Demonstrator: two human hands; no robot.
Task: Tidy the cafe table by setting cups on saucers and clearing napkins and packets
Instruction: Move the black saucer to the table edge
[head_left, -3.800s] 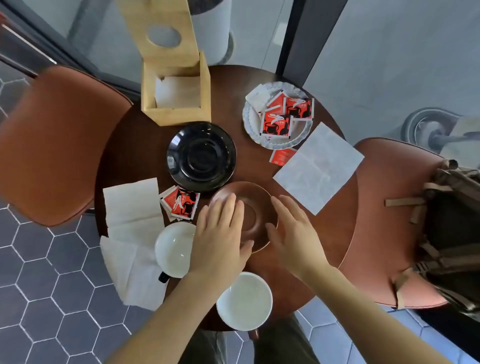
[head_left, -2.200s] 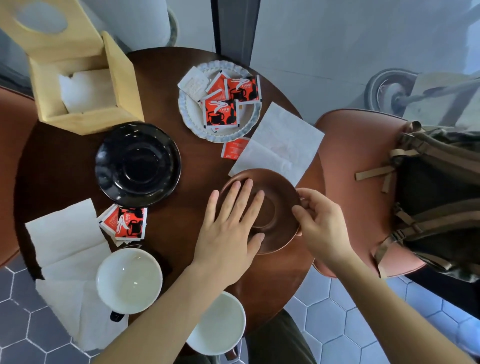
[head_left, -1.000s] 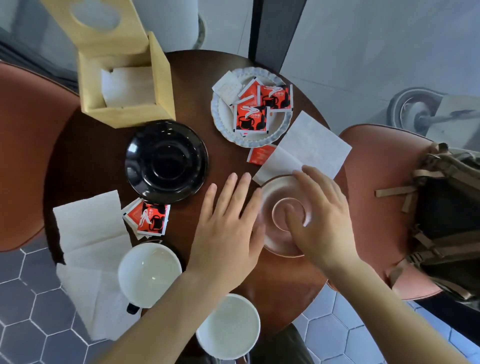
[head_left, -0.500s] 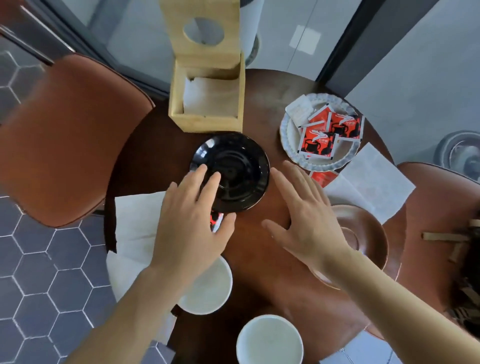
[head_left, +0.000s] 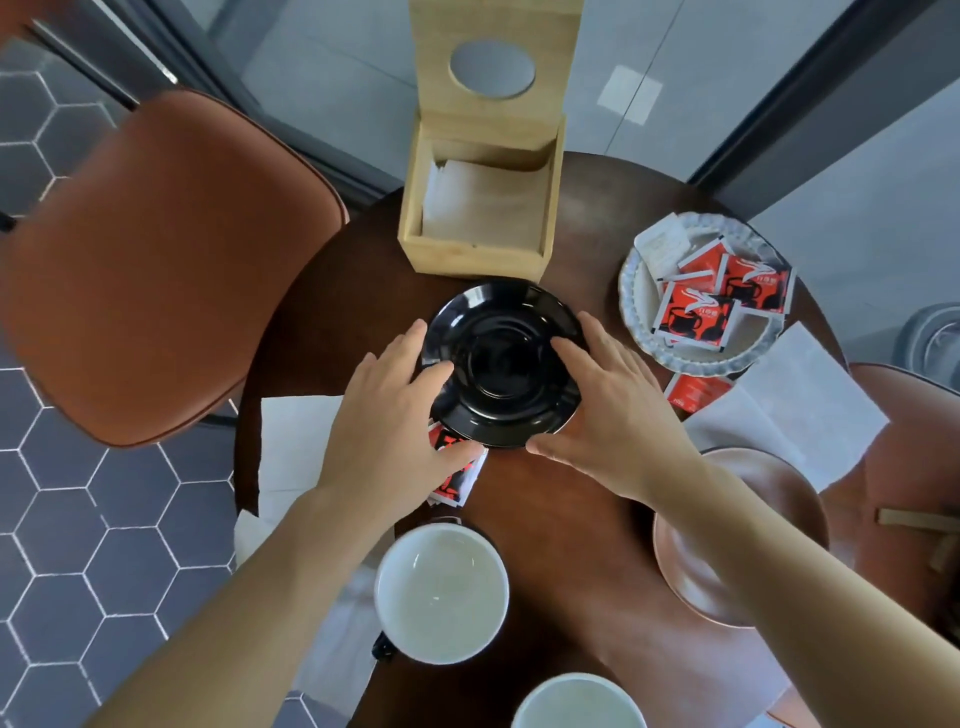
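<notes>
I have both hands — left hand (head_left: 387, 415) and right hand (head_left: 610, 405) — laid flat-fingered on either rim of the black saucer (head_left: 501, 364), just in front of the napkin box (head_left: 483, 208) on the bench — next, I judge, slide it toward the white cup (head_left: 441, 592).
</notes>
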